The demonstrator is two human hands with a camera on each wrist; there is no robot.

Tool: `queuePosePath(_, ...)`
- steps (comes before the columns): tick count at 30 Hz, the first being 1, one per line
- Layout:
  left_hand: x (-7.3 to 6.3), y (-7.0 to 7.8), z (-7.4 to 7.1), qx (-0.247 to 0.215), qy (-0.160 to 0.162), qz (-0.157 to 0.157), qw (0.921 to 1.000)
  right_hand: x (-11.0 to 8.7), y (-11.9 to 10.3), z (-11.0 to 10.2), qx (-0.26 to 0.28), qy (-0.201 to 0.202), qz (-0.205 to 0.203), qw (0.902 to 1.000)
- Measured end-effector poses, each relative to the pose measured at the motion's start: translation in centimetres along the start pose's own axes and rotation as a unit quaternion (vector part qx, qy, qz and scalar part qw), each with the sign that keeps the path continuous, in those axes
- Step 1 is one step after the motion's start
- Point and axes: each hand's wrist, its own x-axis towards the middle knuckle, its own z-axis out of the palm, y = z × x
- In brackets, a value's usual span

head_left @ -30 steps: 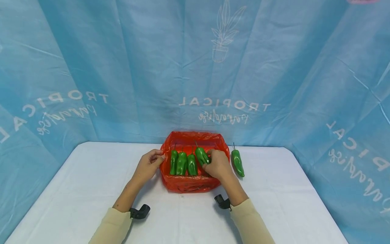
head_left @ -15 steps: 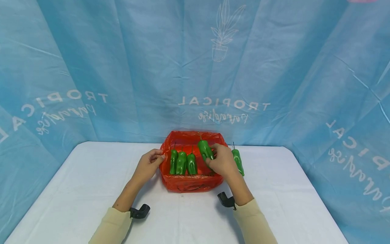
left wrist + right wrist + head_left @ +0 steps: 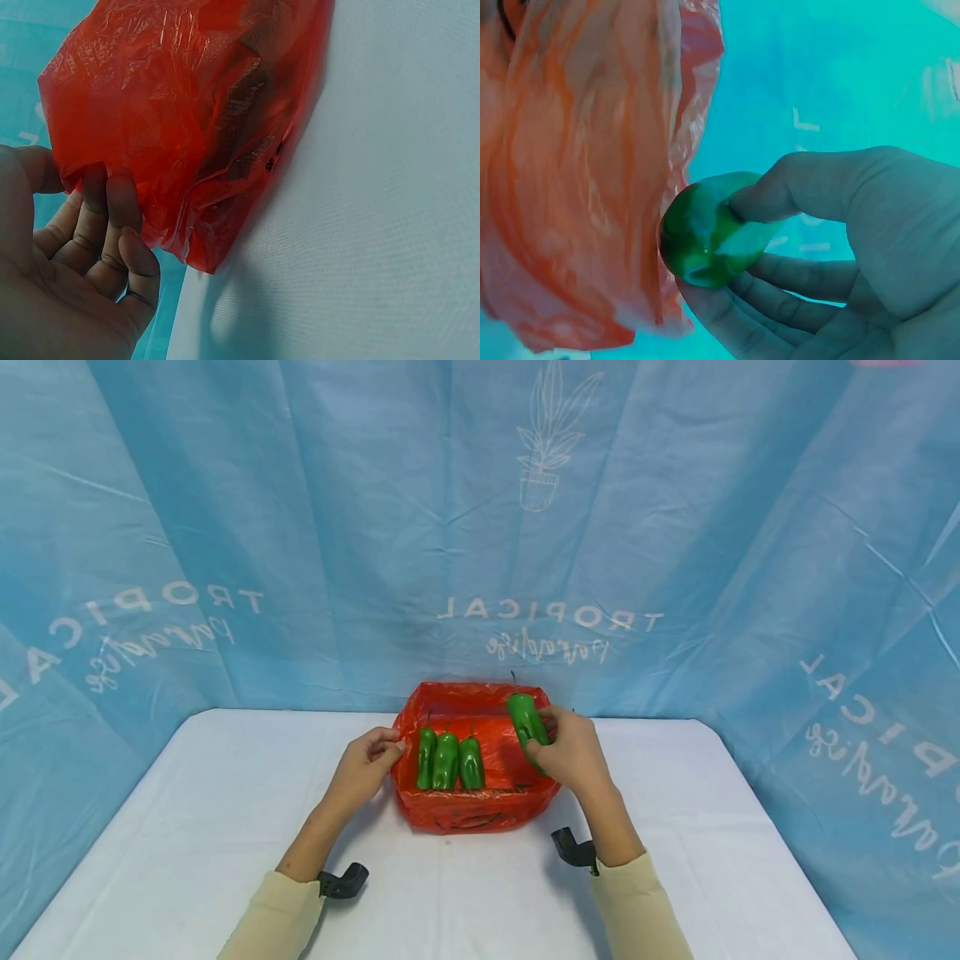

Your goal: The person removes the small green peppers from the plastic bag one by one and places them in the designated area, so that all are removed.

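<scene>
A red plastic bag stands with its mouth spread wide. At its left rim my left hand pinches the plastic between thumb and fingers; the left wrist view shows this hand on the bag's edge. My right hand grips a green pepper, stem up and tilted, over the bag's right side. In the right wrist view the thumb and fingers hold the pepper beside the bag's outer wall. Several green peppers lie side by side inside the bag.
The bag rests near the far edge of a white-covered table. A blue printed curtain hangs behind it and at both sides. Only a stem tip shows behind my right hand, where another pepper lay; the rest is hidden.
My right hand has lifted one pepper from the row in the bag and moved it up and right. It now covers the pepper on the table. The left hand stays put.
</scene>
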Motion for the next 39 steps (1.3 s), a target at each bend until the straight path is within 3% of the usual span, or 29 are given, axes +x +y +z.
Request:
queuePosePath(29, 0.4, -0.7, -0.1, -0.002, -0.001, -0.001, 1.0, 0.4, 5.5, -4.0, -0.016, 0.023, 0.077, 0.9966)
queuePosePath(39, 0.1, 0.2, -0.1, 0.006, -0.005, -0.01, 0.9999, 0.6, 7.9, -4.5, -0.027, 0.026, 0.107, 0.9935)
